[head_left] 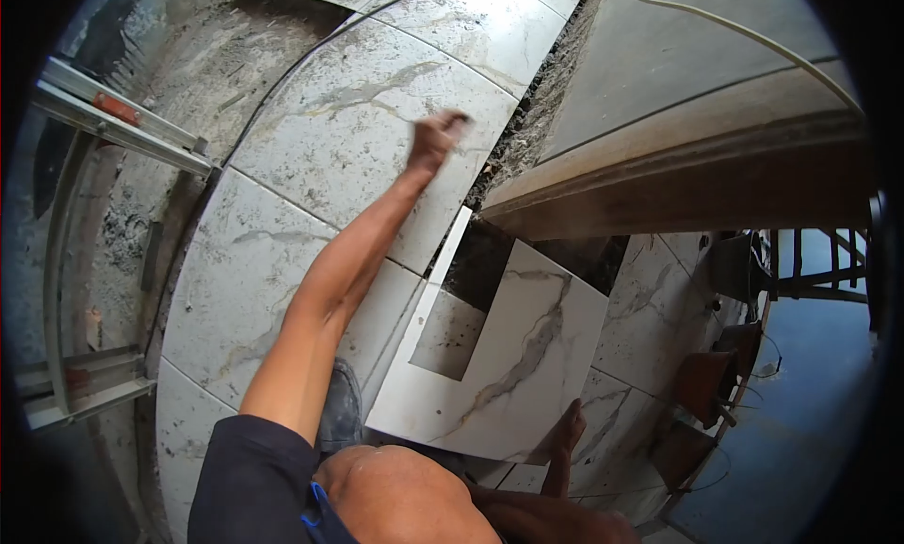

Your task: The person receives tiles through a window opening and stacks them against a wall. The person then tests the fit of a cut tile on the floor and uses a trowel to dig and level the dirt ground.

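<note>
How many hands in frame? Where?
2. Left hand: motion-blurred, over a floor tile; contact unclear. Right hand: by the lower-right corner of the notched tile, fingers partly hidden, grip unclear. No others show.

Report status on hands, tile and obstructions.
Left hand blurred, over laid tile. Right hand at edge of notched tile. Brown board close by, possibly obstructing.

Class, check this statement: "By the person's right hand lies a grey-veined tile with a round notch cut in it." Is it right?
Not quite: the notch is straight-sided with square corners, not round, as the head view shows. The grey-veined tile does lie by the right hand.
</note>
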`<state>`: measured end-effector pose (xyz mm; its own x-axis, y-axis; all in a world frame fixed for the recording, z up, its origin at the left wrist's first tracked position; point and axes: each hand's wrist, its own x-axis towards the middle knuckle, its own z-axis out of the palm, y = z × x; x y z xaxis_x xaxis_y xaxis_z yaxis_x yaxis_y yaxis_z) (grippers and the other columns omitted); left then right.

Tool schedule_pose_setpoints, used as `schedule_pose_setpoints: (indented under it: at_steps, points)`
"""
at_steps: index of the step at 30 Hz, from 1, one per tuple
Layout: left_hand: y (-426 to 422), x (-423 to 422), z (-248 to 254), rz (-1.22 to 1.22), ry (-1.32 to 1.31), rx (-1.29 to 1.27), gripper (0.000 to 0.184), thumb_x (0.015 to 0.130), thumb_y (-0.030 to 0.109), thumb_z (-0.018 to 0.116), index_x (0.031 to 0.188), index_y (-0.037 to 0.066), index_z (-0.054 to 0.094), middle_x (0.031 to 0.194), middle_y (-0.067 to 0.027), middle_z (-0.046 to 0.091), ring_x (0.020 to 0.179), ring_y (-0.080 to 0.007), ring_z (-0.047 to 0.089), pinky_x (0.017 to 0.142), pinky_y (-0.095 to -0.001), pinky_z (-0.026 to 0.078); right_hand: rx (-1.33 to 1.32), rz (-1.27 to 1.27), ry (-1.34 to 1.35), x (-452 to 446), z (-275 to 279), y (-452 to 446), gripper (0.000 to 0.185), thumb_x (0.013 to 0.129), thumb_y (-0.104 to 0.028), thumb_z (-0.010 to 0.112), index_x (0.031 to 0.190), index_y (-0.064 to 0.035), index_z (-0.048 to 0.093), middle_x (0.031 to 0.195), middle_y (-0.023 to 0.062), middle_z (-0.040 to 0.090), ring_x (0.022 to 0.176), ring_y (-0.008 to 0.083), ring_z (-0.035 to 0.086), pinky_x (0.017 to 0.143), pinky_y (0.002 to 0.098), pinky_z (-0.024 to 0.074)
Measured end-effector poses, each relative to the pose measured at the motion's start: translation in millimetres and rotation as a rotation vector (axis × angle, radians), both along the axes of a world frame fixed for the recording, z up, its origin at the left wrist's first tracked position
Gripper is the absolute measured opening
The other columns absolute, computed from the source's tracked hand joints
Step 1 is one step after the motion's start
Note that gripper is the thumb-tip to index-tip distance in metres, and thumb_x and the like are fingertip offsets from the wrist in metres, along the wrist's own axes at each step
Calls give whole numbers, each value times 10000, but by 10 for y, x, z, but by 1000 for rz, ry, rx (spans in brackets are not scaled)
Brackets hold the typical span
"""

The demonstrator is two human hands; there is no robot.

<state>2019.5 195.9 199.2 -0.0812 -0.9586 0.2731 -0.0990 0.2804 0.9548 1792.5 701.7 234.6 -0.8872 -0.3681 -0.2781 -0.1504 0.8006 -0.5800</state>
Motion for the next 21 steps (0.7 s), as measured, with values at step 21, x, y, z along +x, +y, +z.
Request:
schedule_pose_setpoints:
  at_steps: [21]
  points:
    - [358, -553, -244, -153, -1006, -266, 156, 746, 196, 581, 807, 56, 612, 851, -120, 553, 807, -285, 553, 672, -400, 467, -70, -6, 43, 94, 64, -78, 527, 867, -465, 402, 612, -4, 404, 568, -28, 361, 562, 97, 309, 499, 281, 282]
